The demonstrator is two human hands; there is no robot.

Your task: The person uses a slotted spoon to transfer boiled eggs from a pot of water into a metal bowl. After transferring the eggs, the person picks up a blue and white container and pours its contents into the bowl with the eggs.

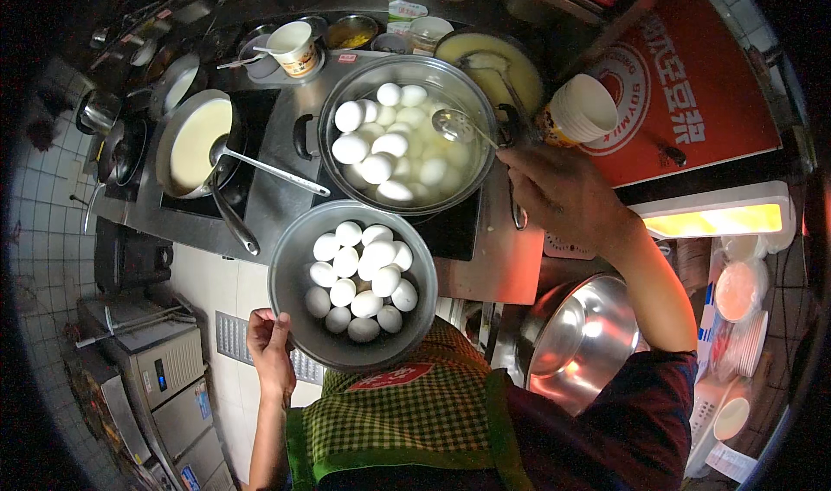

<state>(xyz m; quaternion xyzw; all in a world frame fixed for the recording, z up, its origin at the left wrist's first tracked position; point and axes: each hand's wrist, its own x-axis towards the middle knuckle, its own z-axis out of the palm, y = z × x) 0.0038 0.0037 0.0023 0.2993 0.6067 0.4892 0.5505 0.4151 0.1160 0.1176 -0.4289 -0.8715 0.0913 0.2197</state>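
With thumb and fingers on its left rim, my left hand (271, 338) holds a grey metal bowl (295, 322) against the counter's front edge. Several white eggs (367, 303) lie in the bowl. Behind it stands a large pot (326, 166) of cloudy liquid with several white eggs (376, 168), some above the surface and others submerged. My right hand (558, 186) is at the pot's right side, gripping the handle of a slotted metal spoon (452, 125). The spoon's bowl rests in the liquid with no egg on it.
At left, a saucepan (195, 144) of pale liquid holds a ladle (279, 173), its handle reaching over the counter. Behind the large pot's right side is a pan of yellowish liquid (513, 69). Stacked paper cups (582, 111) stand at right, above a lit heat lamp (714, 220).
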